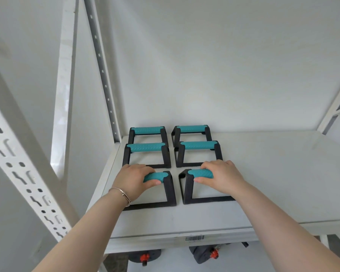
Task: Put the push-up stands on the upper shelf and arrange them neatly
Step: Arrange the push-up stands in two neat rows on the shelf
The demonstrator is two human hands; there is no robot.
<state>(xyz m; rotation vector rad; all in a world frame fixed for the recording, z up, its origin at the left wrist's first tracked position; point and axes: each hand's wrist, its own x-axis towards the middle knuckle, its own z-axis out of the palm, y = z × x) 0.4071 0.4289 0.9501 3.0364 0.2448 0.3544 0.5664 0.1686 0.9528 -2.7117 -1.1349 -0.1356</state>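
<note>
Several black push-up stands with teal grips stand in two columns on the white upper shelf [263,183]. My left hand [133,179] is closed around the teal grip of the front left stand [168,191]. My right hand [222,177] is closed around the grip of the front right stand [188,191]. Both front stands rest on the shelf, side by side. Behind them sit the middle left stand [145,148] and middle right stand [199,145], then the back left stand [147,130] and back right stand [191,129] near the wall.
White perforated uprights [18,160] rise at the left, and a slotted post [104,75] stands at the shelf's back left corner. The shelf's right half is bare. A barcode label [194,238] is on the front edge. Dark dumbbells [204,254] lie on the level below.
</note>
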